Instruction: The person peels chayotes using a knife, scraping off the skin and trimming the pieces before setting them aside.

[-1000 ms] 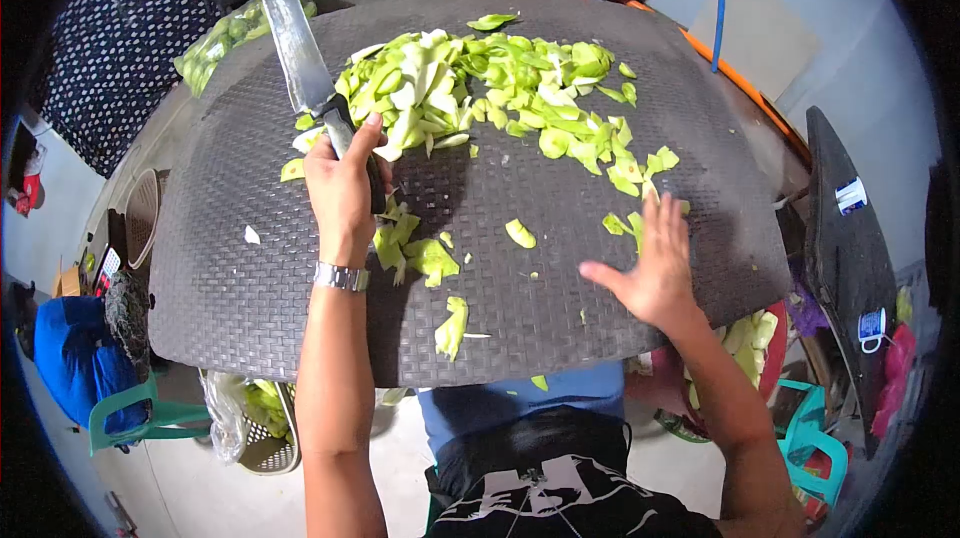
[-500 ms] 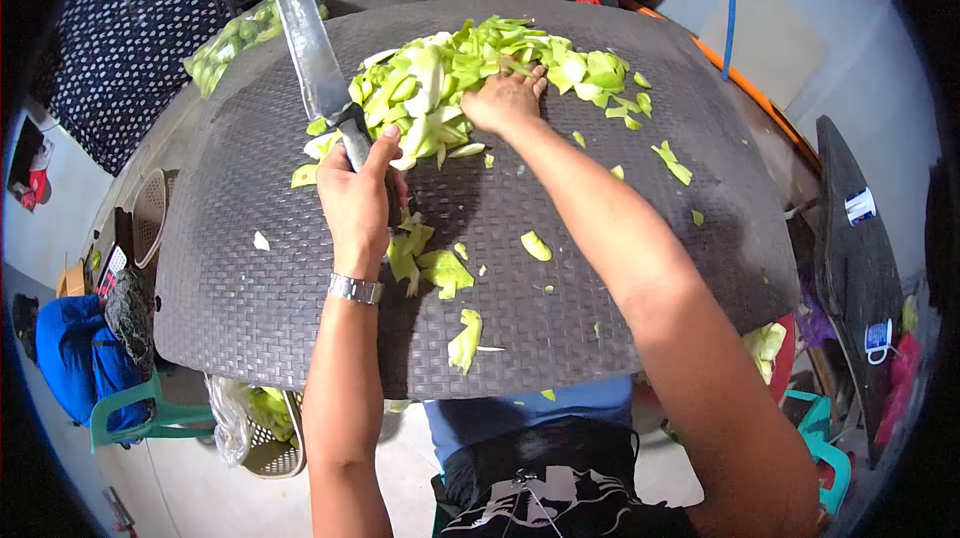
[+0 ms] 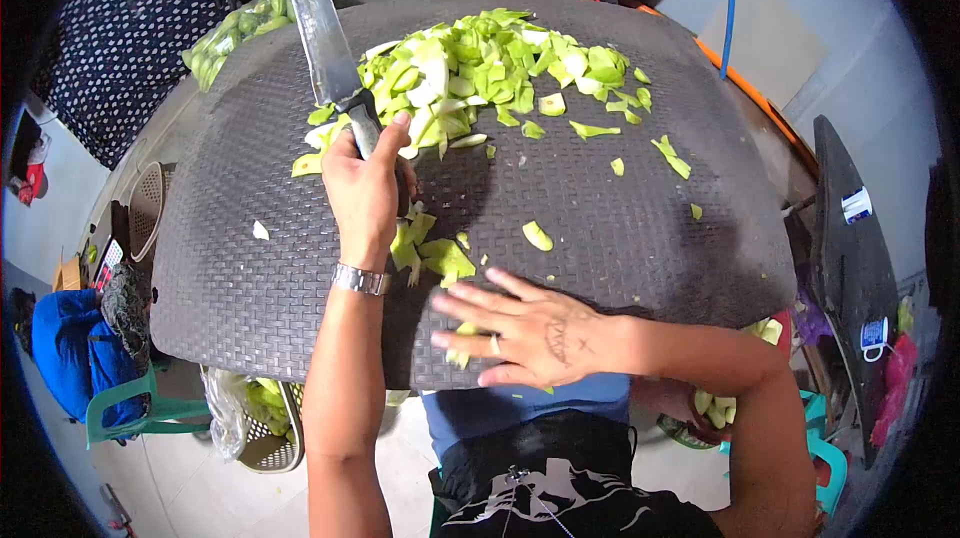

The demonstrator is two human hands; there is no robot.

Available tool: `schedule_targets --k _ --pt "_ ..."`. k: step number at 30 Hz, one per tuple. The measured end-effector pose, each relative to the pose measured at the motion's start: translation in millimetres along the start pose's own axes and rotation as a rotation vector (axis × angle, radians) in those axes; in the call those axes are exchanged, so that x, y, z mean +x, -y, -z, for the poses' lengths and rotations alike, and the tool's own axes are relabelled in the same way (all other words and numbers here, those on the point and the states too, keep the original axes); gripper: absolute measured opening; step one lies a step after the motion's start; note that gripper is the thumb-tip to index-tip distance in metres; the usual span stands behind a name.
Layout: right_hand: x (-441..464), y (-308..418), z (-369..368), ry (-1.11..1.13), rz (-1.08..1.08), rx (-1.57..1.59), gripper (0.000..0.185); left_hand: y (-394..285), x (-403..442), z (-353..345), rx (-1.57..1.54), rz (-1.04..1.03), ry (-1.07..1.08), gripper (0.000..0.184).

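Note:
My left hand [image 3: 362, 193] is wrapped round the dark handle of a knife [image 3: 324, 38], whose wide blade points up and away over the table. Right of the blade lies a heap of pale green peelings [image 3: 495, 63]. My right hand [image 3: 530, 330] is spread with fingers apart, palm down near the table's front edge, slightly blurred. Partly under its fingers is a green peeling [image 3: 459, 353]. More peelings [image 3: 447, 260] lie between my two hands, close to the left wrist.
The dark woven-pattern table [image 3: 230, 278] has scattered scraps on it. A bag of green produce [image 3: 225, 43] stands beyond its far left edge. Below the front left is a basket [image 3: 275, 453] with green pieces. A teal chair [image 3: 140, 403] and blue bag [image 3: 75, 353] stand left.
My right hand has come back from the heap to the table's front edge and its fingers are spread. A few pieces now lie at the heap's near edge. The knife stays in my left hand.

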State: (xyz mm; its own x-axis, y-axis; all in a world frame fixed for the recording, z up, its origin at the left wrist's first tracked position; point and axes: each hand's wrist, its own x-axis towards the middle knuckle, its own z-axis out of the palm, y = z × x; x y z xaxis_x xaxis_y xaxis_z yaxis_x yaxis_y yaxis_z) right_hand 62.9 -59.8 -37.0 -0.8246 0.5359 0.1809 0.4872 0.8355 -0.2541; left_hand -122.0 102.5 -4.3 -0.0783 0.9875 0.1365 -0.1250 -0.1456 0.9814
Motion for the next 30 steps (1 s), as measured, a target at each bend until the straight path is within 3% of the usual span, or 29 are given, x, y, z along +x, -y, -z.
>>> schedule_targets --k 4,6,8,10,12,14,15,18,20,22,23,24,26,28,29,30 --pt "41 -55 4 0.157 -0.068 -0.032 0.059 -8 -1 -1 -0.03 -0.006 -0.053 0.026" --pt "69 -90 -6 -0.065 -0.027 -0.115 0.054 5 8 4 0.015 -0.069 -0.078 0.026" --pt "99 -127 -14 -0.149 -0.046 -0.147 0.05 7 9 6 0.025 -0.071 -0.091 0.026" --pt "137 -125 32 0.074 -0.4 -0.044 0.041 -6 1 3 0.003 -0.015 -0.086 0.027" --pt "150 -160 7 -0.233 -0.311 -0.197 0.03 -14 -4 4 -0.002 0.015 -0.038 0.03" --pt "145 -162 18 -0.303 -0.412 -0.275 0.024 -18 -5 1 -0.046 0.016 0.002 0.031" --pt "130 -153 25 -0.551 -0.436 -0.047 0.021 -23 -8 0 -0.017 0.062 0.017 0.042" --pt "96 -96 86 -0.702 -0.809 0.377 0.022 -48 -33 -6 0.016 0.215 0.191 0.06" --pt "65 -83 93 -0.808 -0.537 1.234 0.027 -61 -63 -24 0.131 0.233 0.265 0.074" --pt "28 -61 79 -0.567 -0.337 1.588 0.036 -68 -95 -41 0.22 0.18 0.408 0.083" --pt "21 -40 75 -0.606 -0.478 1.546 0.037 -61 -110 -47 0.205 0.22 0.468 0.085" --pt "14 -31 72 -0.662 -0.548 1.502 0.038 -63 -121 -47 0.186 0.314 0.541 0.068" --pt "-8 -24 70 -0.779 -0.611 1.403 0.04 -52 -145 -43 0.439 -0.001 0.554 0.053" --pt "-37 -25 93 -0.892 -0.902 1.34 0.038 -61 -174 -21 0.483 -0.106 0.532 0.037" --pt "-60 -33 98 -0.893 -0.92 1.317 0.034 -62 -186 0 0.472 0.016 0.612 0.026" --pt "-80 -44 91 -0.953 -0.875 1.282 0.029 -49 -196 23 0.385 0.003 0.721 0.022"
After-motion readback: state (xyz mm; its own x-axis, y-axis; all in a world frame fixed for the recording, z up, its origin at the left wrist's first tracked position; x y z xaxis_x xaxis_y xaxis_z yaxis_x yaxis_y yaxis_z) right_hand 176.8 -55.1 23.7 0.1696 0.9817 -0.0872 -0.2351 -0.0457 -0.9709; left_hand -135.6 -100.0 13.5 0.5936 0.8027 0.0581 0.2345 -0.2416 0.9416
